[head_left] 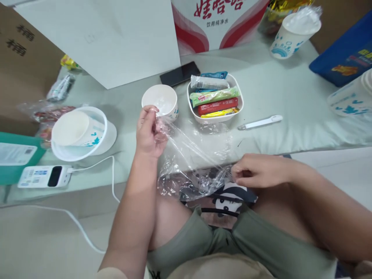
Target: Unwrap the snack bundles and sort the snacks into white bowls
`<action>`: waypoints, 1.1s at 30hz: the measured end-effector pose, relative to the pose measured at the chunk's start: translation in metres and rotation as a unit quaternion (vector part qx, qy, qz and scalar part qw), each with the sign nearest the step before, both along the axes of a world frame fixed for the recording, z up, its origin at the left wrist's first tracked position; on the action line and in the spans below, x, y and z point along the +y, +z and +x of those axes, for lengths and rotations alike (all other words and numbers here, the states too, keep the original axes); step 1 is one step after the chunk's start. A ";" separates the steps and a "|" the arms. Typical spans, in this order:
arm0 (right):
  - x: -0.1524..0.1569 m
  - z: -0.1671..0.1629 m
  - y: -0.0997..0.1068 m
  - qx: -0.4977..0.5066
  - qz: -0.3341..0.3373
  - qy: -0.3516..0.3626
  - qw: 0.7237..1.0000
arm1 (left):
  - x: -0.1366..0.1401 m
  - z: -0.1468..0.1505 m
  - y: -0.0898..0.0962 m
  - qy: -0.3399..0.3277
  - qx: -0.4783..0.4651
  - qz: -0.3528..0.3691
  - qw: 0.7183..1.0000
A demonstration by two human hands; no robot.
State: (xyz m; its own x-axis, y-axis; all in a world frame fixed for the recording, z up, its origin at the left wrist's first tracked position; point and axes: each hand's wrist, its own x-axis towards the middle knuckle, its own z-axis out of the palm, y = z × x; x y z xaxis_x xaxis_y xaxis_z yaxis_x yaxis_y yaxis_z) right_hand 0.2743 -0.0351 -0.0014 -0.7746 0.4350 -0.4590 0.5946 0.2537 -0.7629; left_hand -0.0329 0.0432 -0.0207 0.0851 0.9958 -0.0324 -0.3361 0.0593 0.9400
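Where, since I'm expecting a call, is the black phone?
In the head view, upper middle, the black phone lies by the lower right corner of the white box, behind the paper cup and container.

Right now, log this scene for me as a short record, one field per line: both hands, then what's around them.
Left hand: pinching clear, crinkled plastic film, beside a round white paper cup with blue print
Right hand: curled at the film's other side; grip unclear
Film: spread between both hands, over the table edge
Centre: white rounded plastic tub holding colourful wrapped sticks
Right of tub: slim white cutter-like tool
Behind cup: flat black phone
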 end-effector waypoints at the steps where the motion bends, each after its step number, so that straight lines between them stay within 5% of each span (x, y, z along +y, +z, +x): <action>1: 0.004 0.006 0.001 0.004 -0.026 -0.015 1.000 | -0.001 0.001 0.002 -0.018 -0.021 -0.011 1.000; 4: 0.016 0.018 -0.003 0.033 0.027 -0.185 0.982 | -0.004 0.006 0.006 -0.057 -0.070 -0.029 0.995; 7: 0.023 0.010 -0.017 0.084 0.103 -0.376 0.917 | -0.006 0.009 0.007 -0.058 -0.102 -0.042 0.992; 10: 0.024 -0.008 -0.027 0.119 0.065 -0.360 0.923 | -0.007 0.009 0.006 -0.051 -0.108 -0.041 0.992; 13: 0.021 -0.018 -0.023 0.179 0.120 -0.366 0.905 | -0.007 0.005 0.008 -0.060 -0.117 -0.013 0.991; 15: 0.019 -0.016 -0.014 0.272 0.162 -0.431 0.845 | -0.007 0.002 0.009 -0.059 -0.127 0.005 0.990; 19: 0.016 -0.009 0.001 0.441 0.188 -0.560 0.676 | -0.007 -0.002 0.006 -0.084 -0.129 0.002 0.988; 21: 0.016 -0.008 0.003 0.454 0.209 -0.596 0.628 | -0.007 -0.001 0.000 -0.151 -0.091 -0.049 0.983; 25: 0.018 -0.004 0.001 0.431 0.222 -0.613 0.624 | -0.010 0.008 -0.008 -0.269 0.049 -0.170 0.947; 28: 0.022 0.006 0.002 0.428 0.207 -0.631 0.613 | -0.012 0.020 -0.007 -0.290 0.138 -0.157 0.934; 30: 0.024 0.015 0.005 0.424 0.117 -0.649 0.621 | -0.011 0.027 -0.007 -0.237 0.161 -0.110 0.952; 33: 0.022 0.027 0.009 0.365 -0.092 -0.619 0.690 | -0.008 0.032 -0.008 -0.119 0.167 -0.062 0.977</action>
State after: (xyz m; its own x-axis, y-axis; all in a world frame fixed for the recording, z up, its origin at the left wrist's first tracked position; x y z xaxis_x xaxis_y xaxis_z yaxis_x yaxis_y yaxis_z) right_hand 0.3017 -0.0131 0.0072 0.0840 0.9565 -0.2794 -0.2901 -0.2448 -0.9251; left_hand -0.0004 0.0354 -0.0290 0.2784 0.9355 -0.2176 0.0260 0.2192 0.9753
